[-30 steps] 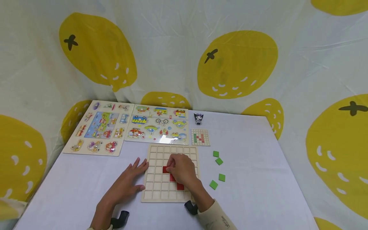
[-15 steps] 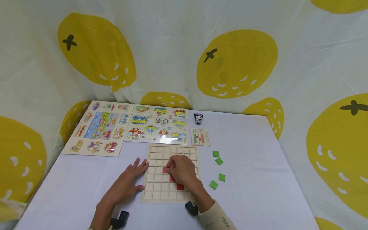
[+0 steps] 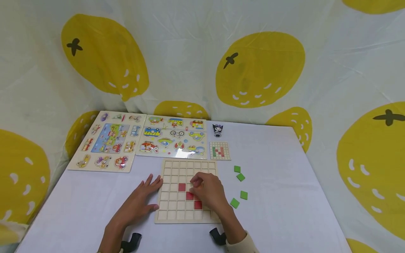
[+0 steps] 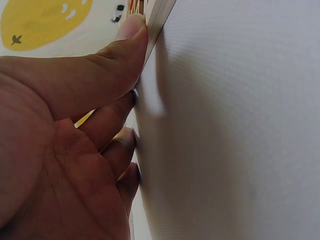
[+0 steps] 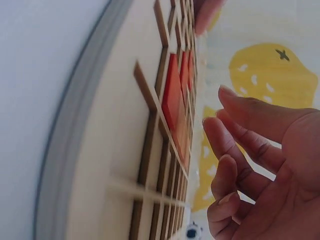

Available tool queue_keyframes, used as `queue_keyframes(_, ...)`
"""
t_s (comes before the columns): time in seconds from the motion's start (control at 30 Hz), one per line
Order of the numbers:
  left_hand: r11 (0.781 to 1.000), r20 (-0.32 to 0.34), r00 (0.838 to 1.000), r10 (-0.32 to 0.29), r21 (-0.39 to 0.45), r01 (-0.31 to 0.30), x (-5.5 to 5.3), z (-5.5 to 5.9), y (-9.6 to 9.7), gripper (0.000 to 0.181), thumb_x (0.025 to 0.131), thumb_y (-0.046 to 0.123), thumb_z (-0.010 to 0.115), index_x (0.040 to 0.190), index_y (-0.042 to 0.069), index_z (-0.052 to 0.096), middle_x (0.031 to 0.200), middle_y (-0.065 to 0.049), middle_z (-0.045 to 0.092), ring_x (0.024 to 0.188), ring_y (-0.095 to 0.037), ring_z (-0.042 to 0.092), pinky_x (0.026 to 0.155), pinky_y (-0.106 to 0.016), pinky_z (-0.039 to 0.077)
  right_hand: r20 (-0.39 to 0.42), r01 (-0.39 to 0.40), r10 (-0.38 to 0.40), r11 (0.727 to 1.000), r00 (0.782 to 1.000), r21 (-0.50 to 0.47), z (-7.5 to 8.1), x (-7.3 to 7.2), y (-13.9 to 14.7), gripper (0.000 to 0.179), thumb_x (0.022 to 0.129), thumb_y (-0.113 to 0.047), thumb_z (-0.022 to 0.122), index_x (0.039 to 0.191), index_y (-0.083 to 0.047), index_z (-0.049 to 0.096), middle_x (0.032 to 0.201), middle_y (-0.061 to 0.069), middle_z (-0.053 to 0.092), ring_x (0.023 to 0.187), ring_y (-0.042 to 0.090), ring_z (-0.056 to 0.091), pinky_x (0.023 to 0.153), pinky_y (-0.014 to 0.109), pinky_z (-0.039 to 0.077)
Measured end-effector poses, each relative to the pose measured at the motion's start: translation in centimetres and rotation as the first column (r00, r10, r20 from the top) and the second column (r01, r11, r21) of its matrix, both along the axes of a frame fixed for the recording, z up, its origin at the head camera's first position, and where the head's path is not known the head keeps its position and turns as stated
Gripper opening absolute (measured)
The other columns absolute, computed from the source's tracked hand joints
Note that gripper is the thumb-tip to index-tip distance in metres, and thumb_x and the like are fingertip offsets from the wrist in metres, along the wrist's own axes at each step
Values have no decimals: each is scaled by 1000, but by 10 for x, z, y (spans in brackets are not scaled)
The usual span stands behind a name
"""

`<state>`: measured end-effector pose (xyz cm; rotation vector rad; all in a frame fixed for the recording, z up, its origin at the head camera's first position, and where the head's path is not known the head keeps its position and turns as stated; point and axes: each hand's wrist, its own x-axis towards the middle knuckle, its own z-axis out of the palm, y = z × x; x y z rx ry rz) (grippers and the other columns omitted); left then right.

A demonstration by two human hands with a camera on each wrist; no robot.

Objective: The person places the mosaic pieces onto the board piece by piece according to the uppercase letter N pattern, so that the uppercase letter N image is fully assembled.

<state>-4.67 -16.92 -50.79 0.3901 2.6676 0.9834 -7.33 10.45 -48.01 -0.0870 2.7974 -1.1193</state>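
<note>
Board (image 3: 172, 204) lies flat on the white table (image 3: 278, 182), lower centre of the head frame. Three red tiles (image 3: 198, 205) show seated in its grid, in a diagonal running down to the right; whether further tiles lie beneath the right hand (image 3: 209, 191) cannot be determined. That hand is over the board's right half, fingers bent, thumb and fingertips parted; the right wrist view finds nothing between them and the fingertips clear of the grid. Left hand (image 3: 139, 201), lower left of centre, is spread, its fingers and thumb at the board's left edge; the left wrist view shows the thumb against the rim.

Four green tiles (image 3: 244, 195) lie loose right of the board, in two pairs. Beyond the board, near its upper right corner: a patterned card (image 3: 220, 151), with an upright figurine (image 3: 217, 130) behind it. Left of the card, side by side: vehicle puzzle (image 3: 172, 149) and square puzzle (image 3: 93, 161). Lemon-print curtain (image 3: 180, 52) fills the upper frame.
</note>
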Motion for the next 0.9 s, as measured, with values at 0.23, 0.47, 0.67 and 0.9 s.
queue_keyframes(0.23, 1000, -4, 1000, 4, -1, -4, 1, 1, -1, 98, 78, 12, 92, 163, 15, 43, 173, -3, 35, 166, -37, 17, 135, -62, 14, -15, 55, -55, 998, 998, -10, 5, 12, 23, 21, 84, -18, 90, 101, -20, 78, 82, -9, 70, 73, 13, 54, 60, 23, 44)
queue_keyframes(0.47, 1000, -14, 1000, 6, -3, -6, 1, 0, 1, 98, 78, 12, 92, 163, 13, 43, 172, -5, 36, 166, -38, 18, 135, -62, 14, 22, 153, -152, 986, 988, -58, 8, 23, 50, 25, 83, -15, 91, 104, -21, 79, 83, -7, 69, 73, 16, 52, 56, 22, 43)
queue_keyframes(0.67, 1000, -11, 1000, 4, -2, -4, 2, 1, 1, 98, 78, 13, 92, 163, 14, 43, 172, -4, 36, 166, -37, 17, 135, -62, 14, 24, 214, -213, 976, 977, -36, 9, 32, 74, 30, 80, -10, 92, 105, -20, 79, 83, -7, 72, 71, 15, 51, 56, 22, 39)
queue_keyframes(0.9, 1000, -35, 999, -7, 16, 7, 3, 2, -1, 95, 79, 12, 90, 162, 12, 45, 172, -6, 36, 165, -39, 18, 135, -62, 15, 30, 261, -261, 965, 965, -6, 6, 41, 98, 35, 76, -7, 93, 106, -20, 79, 88, -4, 75, 72, 14, 52, 59, 22, 40)
